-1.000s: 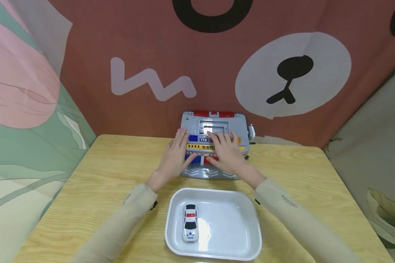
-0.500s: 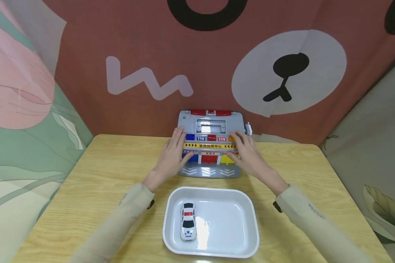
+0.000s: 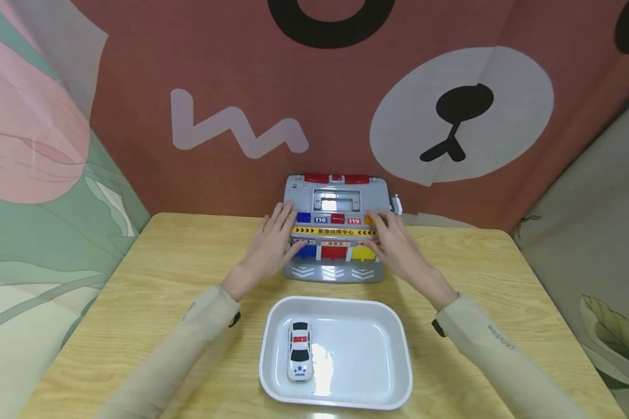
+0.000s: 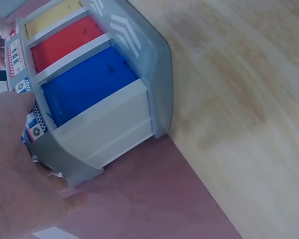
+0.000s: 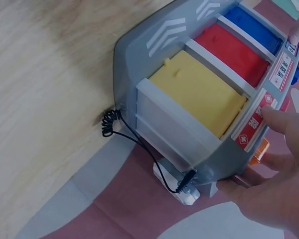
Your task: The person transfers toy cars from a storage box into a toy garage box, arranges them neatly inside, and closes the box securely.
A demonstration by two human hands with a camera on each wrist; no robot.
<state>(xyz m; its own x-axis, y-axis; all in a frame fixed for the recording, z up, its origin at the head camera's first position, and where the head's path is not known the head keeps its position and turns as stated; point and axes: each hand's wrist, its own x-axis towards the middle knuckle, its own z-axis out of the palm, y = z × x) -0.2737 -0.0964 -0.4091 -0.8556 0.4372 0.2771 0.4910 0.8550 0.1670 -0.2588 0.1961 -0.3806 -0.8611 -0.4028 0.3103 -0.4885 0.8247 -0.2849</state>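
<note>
A grey toy garage [image 3: 338, 201] stands at the back of the table, with blue, red and yellow doors [image 4: 89, 84] along its front. My left hand [image 3: 269, 238] grips its roof at the left corner, thumb on the front edge. At the opposite corner my right hand [image 3: 403, 247] holds the roof, thumb on the red-and-white label [image 5: 254, 122] above the yellow door [image 5: 197, 92] and fingers over the top. Both hands' far fingertips are partly hidden behind the roof in the wrist views.
A white tray [image 3: 364, 401] lies in front of the garage, a white toy police car [image 3: 300, 352] in its left part. On the garage's right side hangs a white handset [image 5: 177, 181] with a coiled black cord [image 5: 109, 122]. A printed curtain [image 3: 230, 186] backs the table [image 3: 188, 250].
My right hand has moved from the middle of the roof to its right corner, uncovering the roof's buttons. The left hand stays at the left corner, its wrist slightly farther left. Garage and tray stay put.
</note>
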